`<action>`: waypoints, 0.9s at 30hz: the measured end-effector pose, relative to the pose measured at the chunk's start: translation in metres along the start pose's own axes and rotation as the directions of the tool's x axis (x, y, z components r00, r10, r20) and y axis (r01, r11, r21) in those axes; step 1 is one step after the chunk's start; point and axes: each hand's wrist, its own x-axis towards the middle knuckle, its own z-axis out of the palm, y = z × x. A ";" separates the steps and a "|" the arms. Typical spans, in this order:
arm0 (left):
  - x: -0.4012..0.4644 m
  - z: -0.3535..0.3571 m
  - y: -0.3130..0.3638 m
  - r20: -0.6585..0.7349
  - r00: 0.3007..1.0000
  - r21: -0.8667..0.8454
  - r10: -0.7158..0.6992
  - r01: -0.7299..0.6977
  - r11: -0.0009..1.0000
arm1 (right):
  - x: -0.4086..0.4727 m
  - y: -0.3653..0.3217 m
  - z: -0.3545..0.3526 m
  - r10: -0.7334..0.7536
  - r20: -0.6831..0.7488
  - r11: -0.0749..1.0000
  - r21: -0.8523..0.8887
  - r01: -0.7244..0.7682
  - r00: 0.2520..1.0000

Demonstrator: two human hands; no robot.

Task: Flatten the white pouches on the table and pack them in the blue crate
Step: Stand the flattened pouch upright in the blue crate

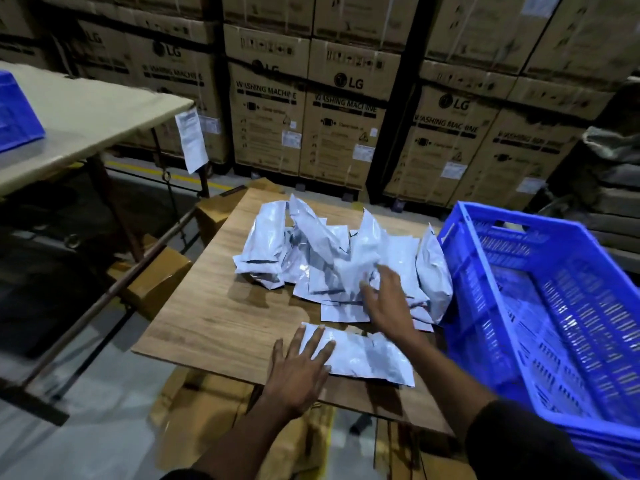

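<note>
Flattening step: left hand (pixel 299 370) presses flat on one pouch (pixel 367 356); right hand (pixel 388 299), fingers spread, reaches the pile (pixel 332 258); next, load crate (pixel 540 289).

One wooden table (pixel 221 317); on it, one flat white pouch (pixel 367 355) nearest its front edge, a heap of pouches (pixel 332 258) beyond, number indeterminate; two hands; two blue crates, one (pixel 540 306) right of the table, one (pixel 17 112) far left.

pouches (pixel 332 258) heaped mid-table (pixel 214 317) | one pouch (pixel 363 355) nearer, apart | crate (pixel 540 306) right of table
</note>
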 end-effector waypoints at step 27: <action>0.028 0.017 0.028 -0.235 0.971 0.023 0.043 -0.038 0.999 | -0.103 0.072 0.057 0.028 0.315 0.756 -0.627 0.186 0.949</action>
